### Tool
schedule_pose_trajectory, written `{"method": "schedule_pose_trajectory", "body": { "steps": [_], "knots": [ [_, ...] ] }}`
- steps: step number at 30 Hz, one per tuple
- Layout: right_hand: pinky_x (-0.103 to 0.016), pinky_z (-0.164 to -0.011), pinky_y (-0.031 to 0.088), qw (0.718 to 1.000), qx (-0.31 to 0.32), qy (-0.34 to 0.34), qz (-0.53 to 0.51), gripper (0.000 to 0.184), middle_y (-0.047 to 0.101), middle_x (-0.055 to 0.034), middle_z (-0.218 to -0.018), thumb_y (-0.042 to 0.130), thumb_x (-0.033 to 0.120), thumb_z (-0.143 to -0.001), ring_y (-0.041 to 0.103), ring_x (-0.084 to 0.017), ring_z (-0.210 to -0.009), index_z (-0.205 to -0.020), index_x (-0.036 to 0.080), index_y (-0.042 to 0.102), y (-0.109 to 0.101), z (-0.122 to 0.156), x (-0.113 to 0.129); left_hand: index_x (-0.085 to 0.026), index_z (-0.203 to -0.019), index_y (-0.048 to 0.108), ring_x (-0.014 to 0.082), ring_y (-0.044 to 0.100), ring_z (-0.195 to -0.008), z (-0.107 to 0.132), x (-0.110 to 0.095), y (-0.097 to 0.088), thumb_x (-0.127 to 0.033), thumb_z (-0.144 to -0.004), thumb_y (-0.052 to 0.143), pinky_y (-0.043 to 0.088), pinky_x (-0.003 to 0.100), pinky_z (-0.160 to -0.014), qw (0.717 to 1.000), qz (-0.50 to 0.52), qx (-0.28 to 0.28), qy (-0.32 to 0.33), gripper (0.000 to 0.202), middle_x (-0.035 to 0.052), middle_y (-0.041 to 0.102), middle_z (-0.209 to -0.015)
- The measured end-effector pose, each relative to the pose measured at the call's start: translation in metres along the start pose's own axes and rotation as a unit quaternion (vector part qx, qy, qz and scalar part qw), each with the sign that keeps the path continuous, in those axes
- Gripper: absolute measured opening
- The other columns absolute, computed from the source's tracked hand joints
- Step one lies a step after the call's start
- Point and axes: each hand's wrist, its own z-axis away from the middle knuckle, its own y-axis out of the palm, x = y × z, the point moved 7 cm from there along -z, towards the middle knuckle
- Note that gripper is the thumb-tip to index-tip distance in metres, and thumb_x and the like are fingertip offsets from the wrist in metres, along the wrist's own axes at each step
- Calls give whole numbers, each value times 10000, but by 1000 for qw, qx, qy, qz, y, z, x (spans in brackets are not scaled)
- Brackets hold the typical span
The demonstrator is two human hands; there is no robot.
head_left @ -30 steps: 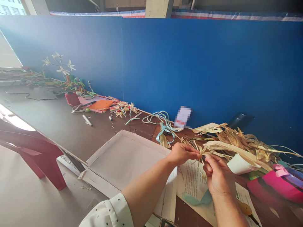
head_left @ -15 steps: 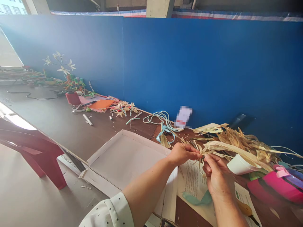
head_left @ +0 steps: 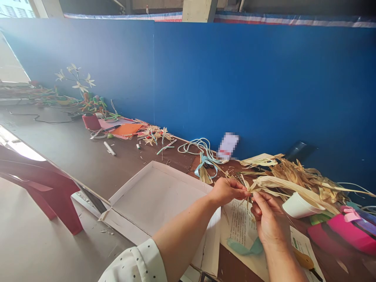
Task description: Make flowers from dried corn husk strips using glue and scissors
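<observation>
In the lower right of the frame, your left hand (head_left: 229, 191) and right hand (head_left: 272, 221) pinch a small bunch of husk strips (head_left: 249, 188) above a printed sheet (head_left: 237, 219). Further right, a white cup (head_left: 299, 206) lies tilted between a dried husk pile (head_left: 296, 170) and a pink pouch (head_left: 342, 231). At lower centre, you have a shallow open box (head_left: 164, 196) on the brown counter (head_left: 126, 160). Pale flowers (head_left: 80, 87) stand at upper left, against a blue panel (head_left: 249, 86).

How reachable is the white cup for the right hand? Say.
Probably yes: the white cup tilts beside the right hand, nothing seen blocking its near side, though a long husk overlaps its rim and the hand pinches a husk piece.
</observation>
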Motion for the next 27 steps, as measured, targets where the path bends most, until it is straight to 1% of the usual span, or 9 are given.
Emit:
{"method": "schedule_pose_trajectory", "body": {
  "steps": [6,13,19,27],
  "knots": [
    [-158,-428,251,1000,1,-2,10,310,566,18,-655,813,374,-611,351,-36,-488,-792,168,669,1,-1,-1,-100,-718,675,87,548,-590,-4,3,-3,-428,-416,858,470,277,-696,1000,-13,0,2,482,2,611,-618],
    [-182,-433,245,999,-4,-22,40,296,557,24,-636,795,381,-649,360,-49,-494,-834,184,674,-4,-2,-2,-103,-730,684,90,557,-600,-4,3,-3,-421,-434,856,472,270,-695,1000,-16,2,8,467,9,620,-628],
    [-201,-422,232,997,-4,-52,57,284,539,27,-613,781,384,-670,360,-62,-492,-839,182,673,-4,-2,1,-104,-723,683,85,548,-593,-3,2,-2,-429,-425,855,474,268,-695,1000,-14,0,1,474,4,612,-620],
    [-212,-401,212,996,-10,-55,71,314,515,35,-582,774,400,-672,346,-70,-472,-865,177,665,-5,0,2,-102,-733,687,87,555,-597,-4,5,-3,-432,-423,856,482,273,-702,1000,-20,0,3,483,9,621,-636]
  ]
}}
